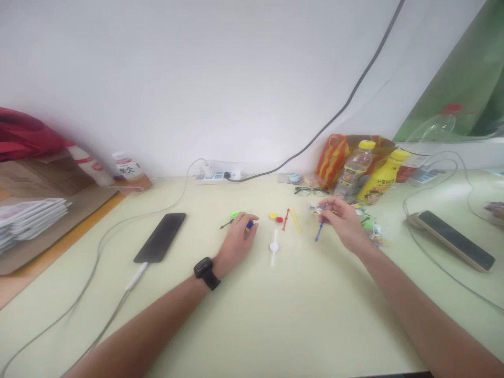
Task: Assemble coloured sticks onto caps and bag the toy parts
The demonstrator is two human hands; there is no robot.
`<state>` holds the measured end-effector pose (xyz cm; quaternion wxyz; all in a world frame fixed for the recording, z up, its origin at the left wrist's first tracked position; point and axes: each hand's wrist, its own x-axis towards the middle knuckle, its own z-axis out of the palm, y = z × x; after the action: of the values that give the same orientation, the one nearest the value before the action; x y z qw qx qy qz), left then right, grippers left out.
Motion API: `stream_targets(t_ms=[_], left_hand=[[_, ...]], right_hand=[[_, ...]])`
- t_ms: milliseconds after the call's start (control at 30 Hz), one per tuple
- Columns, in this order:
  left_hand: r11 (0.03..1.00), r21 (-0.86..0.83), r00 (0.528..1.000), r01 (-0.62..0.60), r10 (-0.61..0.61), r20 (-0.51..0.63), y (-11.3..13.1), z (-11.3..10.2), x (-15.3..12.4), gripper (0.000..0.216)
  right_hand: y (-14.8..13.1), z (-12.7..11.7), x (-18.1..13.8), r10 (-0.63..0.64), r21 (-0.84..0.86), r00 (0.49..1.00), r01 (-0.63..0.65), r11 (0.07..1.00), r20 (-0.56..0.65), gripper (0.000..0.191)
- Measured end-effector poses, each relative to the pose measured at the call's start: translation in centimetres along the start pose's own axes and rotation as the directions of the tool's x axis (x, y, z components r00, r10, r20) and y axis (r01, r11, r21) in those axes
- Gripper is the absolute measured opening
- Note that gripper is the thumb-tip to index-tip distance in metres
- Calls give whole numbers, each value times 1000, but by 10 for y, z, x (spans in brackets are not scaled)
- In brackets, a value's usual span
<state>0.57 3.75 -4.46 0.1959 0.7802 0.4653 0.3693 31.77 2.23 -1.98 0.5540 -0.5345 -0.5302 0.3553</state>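
My left hand (237, 240), a black watch (207, 273) on its wrist, rests on the table with a small blue round piece (250, 224) between thumb and fingers. Beside its fingertips lie a dark arrow-shaped stick (226, 224) and a green piece (235, 214). My right hand (343, 223) pinches a blue arrow-shaped stick (319, 231), which slants down to the left. Between the hands are a yellow disc (272, 216), a red disc (279, 220), a red arrow stick (285, 219) and a yellow stick (295, 220). Nearer me lies a white disc with a stick (274, 247).
A pile of small coloured plastic pieces (372, 227) lies beyond my right hand. Glasses (311, 191), a clear bottle (354, 167) and a yellow bottle (381, 178) stand behind. A black phone (160, 238) is at left, another phone (457, 239) at right. A power strip (216, 176) sits by the wall.
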Motion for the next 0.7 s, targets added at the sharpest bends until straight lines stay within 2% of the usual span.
stream_targets(t_ms=[67, 133, 233, 300, 367, 500, 600, 700], left_hand=[[1000, 5, 1000, -13, 13, 1, -1, 0, 0, 18], [999, 13, 1000, -30, 30, -1, -2, 1, 0, 18], [999, 22, 999, -38, 38, 4, -2, 1, 0, 17], [999, 21, 999, -43, 43, 3, -1, 0, 0, 16], [999, 11, 999, -48, 48, -4, 0, -1, 1, 17], [998, -21, 998, -61, 60, -14, 4, -3, 1, 22], [997, -40, 998, -68, 68, -6, 5, -4, 0, 26], [997, -56, 999, -45, 46, 8, 6, -6, -1, 30]], right_hand=[[-2, 3, -3, -32, -90, 996, 40, 995, 86, 27], [-5, 7, -10, -39, -182, 969, 85, 980, 244, 25], [-10, 14, -21, -23, -277, 859, 189, 942, 511, 17], [-11, 18, -27, -14, -292, 799, 235, 927, 601, 14], [-11, 21, -30, 2, -281, 801, 208, 937, 599, 14], [-8, 25, -29, 21, -224, 857, 111, 968, 515, 18], [-8, 26, -29, -2, -246, 858, 150, 958, 514, 19], [-12, 27, -31, 7, -344, 830, 223, 912, 557, 17]])
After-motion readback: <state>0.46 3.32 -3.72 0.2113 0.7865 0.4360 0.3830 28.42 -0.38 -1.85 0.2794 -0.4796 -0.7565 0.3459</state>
